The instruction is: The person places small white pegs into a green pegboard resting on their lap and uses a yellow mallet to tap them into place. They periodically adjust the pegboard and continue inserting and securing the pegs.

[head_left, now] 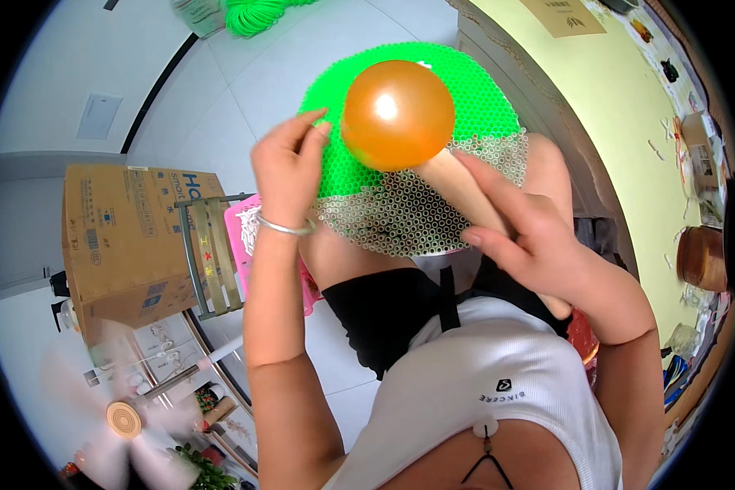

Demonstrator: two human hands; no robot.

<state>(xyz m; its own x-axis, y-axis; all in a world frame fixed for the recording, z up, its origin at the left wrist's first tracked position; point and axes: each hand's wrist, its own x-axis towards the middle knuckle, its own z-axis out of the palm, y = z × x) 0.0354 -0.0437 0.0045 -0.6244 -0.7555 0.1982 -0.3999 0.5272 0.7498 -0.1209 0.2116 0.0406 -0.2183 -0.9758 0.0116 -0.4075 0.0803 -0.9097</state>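
Observation:
A mallet with a pale wooden handle [457, 189] and a large round orange head [398, 114] is in my right hand [539, 233]. My right fingers are wrapped round the handle, and its head covers part of a round honeycomb panel [478, 102] of many small tubes. The panel's far part is bright green; its near part [412, 219] shows bare, whitish open tubes. It lies over my knees. My left hand [292, 159] is at the panel's left rim, thumb and forefinger drawn toward each other. Whatever is between those fingertips is too small to make out.
To the left stand a pink basket [238, 233] of small white pieces, a folding stool [208, 257] and a large cardboard box [126, 237]. A spinning fan [124, 419] is at lower left. Green cord [253, 16] lies at the far left; a cluttered yellow table [629, 147] runs along the right.

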